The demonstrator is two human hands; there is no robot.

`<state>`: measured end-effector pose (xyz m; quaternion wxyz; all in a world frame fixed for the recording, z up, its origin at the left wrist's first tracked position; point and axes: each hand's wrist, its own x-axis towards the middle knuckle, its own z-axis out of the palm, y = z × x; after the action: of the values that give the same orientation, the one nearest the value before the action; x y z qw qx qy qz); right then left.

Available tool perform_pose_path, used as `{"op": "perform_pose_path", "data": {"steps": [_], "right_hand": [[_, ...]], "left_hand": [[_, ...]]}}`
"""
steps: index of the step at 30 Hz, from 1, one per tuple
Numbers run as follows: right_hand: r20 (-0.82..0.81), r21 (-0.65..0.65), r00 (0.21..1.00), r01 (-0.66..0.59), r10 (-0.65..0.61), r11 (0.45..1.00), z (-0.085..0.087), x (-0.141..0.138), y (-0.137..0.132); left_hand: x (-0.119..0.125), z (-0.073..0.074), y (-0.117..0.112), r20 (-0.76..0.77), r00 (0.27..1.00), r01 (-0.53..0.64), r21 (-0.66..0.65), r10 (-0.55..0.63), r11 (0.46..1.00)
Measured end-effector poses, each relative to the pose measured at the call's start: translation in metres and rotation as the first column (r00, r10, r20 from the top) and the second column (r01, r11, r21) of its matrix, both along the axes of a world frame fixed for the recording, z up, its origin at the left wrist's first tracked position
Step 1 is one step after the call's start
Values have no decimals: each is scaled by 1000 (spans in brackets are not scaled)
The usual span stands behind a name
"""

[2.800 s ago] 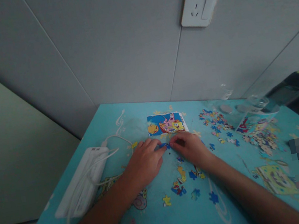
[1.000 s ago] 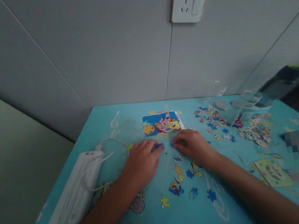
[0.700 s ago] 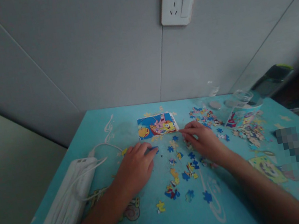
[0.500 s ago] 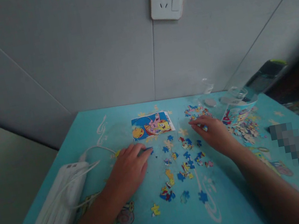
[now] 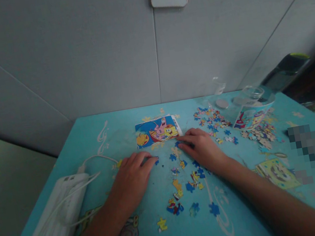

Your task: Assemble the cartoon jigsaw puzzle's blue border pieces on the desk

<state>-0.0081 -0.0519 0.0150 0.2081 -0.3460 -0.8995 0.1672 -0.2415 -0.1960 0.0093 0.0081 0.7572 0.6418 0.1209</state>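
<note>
My left hand [image 5: 134, 175] rests on the table with thumb and forefinger pinched on a small blue puzzle piece [image 5: 157, 160]. Just below the picture card [image 5: 159, 130], my right hand [image 5: 201, 149] has its thumb and forefinger closed about another blue puzzle piece [image 5: 177, 144]; the hand hides part of it. The card shows cartoon figures on a blue ground. Between and in front of my hands lie several loose pieces, among them a blue one [image 5: 214, 209], a yellow one [image 5: 162, 223] and a red-and-blue cluster [image 5: 174, 206].
A heap of pieces [image 5: 211, 118] lies at the back, and another [image 5: 261, 136] beside a clear printed tub [image 5: 253, 115]. A white power strip [image 5: 67, 215] with cables lies on the left. The grey wall [image 5: 103, 54] closes off the table's far edge.
My right hand has moved left from the back heap to the blue piece below the card. My left hand keeps its pinch. The view has tilted slightly downward.
</note>
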Motion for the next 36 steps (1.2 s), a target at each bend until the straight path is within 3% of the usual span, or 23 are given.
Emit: {"op": "perform_pose_path", "data": {"steps": [4,10,14,22,36], "right_hand": [[-15,-38,1000,10,-11,999,3,-6,0],[-74,-271,996,-62,43,961,15,-25,-13],[-58,-226,984,-175,166,958,14,-46,-22],[13,-199,991,-132,137,971,10,-57,-21],[75,-179,990,-104,119,978,17,-63,-24]], "left_hand": [[3,4,0,2,1000,1,8,-1,1000],[4,7,-2,10,1000,-3,12,2,1000],[4,10,-3,17,1000,-22,7,21,1000],[5,11,-2,19,999,-34,-25,35,999],[3,8,-2,48,998,-29,64,26,998]]}}
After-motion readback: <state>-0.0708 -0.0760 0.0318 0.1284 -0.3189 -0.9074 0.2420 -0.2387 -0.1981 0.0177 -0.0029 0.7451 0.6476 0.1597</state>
